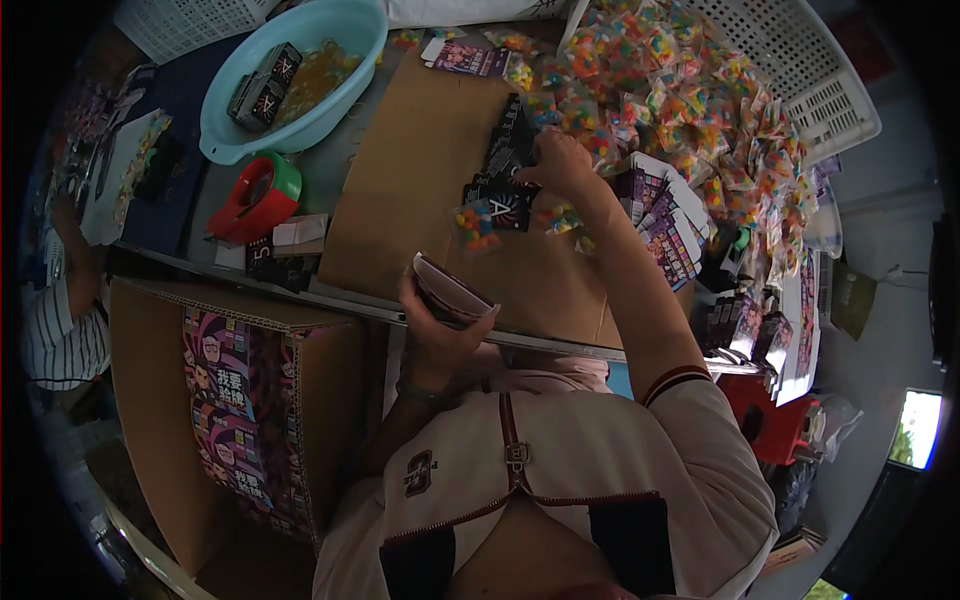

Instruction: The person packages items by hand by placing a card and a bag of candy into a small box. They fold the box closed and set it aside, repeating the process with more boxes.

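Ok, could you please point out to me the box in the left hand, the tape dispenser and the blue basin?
Box (453,292): head view, on its pale side.
Tape dispenser (238,213): head view, on its red body.
Blue basin (291,143): head view, on its near wall.

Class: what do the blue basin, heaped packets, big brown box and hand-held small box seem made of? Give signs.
Blue basin: probably plastic, smooth, softly shiny, rounded rim.
Heaped packets: likely clear plastic film, glossy; colours show through.
Big brown box: likely corrugated cardboard, matte; ridged cut edges.
Small box: perhaps coated paperboard; thin walls, pale inside.
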A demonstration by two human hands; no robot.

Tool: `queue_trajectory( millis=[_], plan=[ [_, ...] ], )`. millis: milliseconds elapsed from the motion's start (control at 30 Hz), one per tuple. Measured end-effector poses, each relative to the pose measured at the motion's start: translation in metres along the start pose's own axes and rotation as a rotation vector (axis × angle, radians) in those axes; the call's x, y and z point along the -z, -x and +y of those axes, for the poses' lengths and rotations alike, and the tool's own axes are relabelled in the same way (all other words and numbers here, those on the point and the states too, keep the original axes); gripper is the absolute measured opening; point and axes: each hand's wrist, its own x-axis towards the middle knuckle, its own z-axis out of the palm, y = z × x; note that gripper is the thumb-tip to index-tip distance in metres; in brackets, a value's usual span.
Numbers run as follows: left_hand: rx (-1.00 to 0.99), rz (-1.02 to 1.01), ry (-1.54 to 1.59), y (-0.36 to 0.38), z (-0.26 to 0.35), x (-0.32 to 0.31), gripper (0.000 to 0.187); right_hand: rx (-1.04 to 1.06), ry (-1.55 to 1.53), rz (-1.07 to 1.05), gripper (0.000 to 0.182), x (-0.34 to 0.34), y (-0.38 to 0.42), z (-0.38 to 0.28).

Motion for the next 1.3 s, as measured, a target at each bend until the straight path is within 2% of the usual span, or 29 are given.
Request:
queue_trajectory(
  millis=[133,200,233,333,400,467,533,567,667,767,800,867,933,1000,1100,1133,1167,1200,1267,1300],
  plan=[
    [-0.044,0.027,-0.023,0.000,-0.003,-0.001,0.108,0.037,-0.172,-0.013,0.042,-0.015,-0.001,0.013],
    [-0.037,0.034,-0.032,-0.001,-0.001,-0.001,0.109,0.335,-0.461,0.173,0.032,-0.023,0.002,0.016],
    [-0.031,0.038,-0.042,-0.001,0.000,-0.002,0.109,0.332,-0.463,0.171,0.032,-0.025,0.005,0.016],
    [-0.043,0.062,-0.014,-0.001,-0.001,-0.003,0.109,0.325,-0.605,0.052,0.032,-0.024,0.026,-0.003],
    [-0.018,0.065,0.008,0.003,-0.005,-0.004,0.110,0.187,-0.720,-0.144,0.039,-0.011,0.061,-0.030],
    [0.001,0.063,0.035,0.002,-0.008,-0.005,0.110,0.321,-0.416,0.156,0.046,-0.038,0.091,-0.046],
    [-0.104,0.087,-0.090,0.000,-0.010,-0.003,0.111,0.391,-0.443,0.194,0.049,-0.056,0.122,-0.066],
    [-0.106,0.081,-0.088,0.000,-0.011,-0.004,0.111,0.465,-0.468,0.234,0.053,-0.062,0.132,-0.071],
    [-0.151,0.063,-0.006,-0.001,-0.012,0.001,0.112,0.486,-0.557,0.267,0.055,-0.067,0.140,-0.076],
    [-0.179,0.019,0.045,-0.001,-0.008,0.005,0.111,0.514,-0.520,0.340,0.050,-0.064,0.144,-0.073],
    [-0.130,0.069,0.133,0.001,-0.008,0.003,0.110,0.517,-0.520,0.342,0.050,-0.060,0.145,-0.071],
    [-0.080,0.124,0.218,0.002,-0.009,-0.002,0.110,0.571,-0.479,0.523,0.048,-0.051,0.148,-0.068],
    [-0.075,0.233,0.194,-0.003,-0.013,-0.011,0.109,0.563,-0.427,0.518,0.047,-0.061,0.152,-0.062],
    [-0.104,0.238,0.151,-0.007,-0.014,-0.022,0.109,0.561,-0.367,0.518,0.047,-0.066,0.149,-0.054],
    [-0.073,0.246,0.099,-0.007,-0.012,-0.025,0.107,0.582,-0.503,0.479,0.048,-0.066,0.145,-0.051],
    [-0.031,0.252,0.105,-0.008,-0.010,-0.024,0.107,0.388,-0.727,0.430,0.048,-0.052,0.145,-0.052],
    [-0.086,0.259,0.087,-0.009,-0.009,-0.024,0.109,0.185,-0.938,0.372,0.049,-0.035,0.146,-0.055],
    [-0.078,0.272,0.076,-0.010,-0.005,-0.024,0.109,0.192,-0.945,0.355,0.049,-0.014,0.149,-0.059],
    [-0.030,0.246,0.092,-0.011,0.004,-0.023,0.111,0.358,-0.976,0.373,0.048,0.030,0.157,-0.067],
    [-0.029,0.248,0.093,-0.010,0.000,-0.024,0.111,0.359,-0.975,0.371,0.048,0.043,0.157,-0.071]
  ],
)
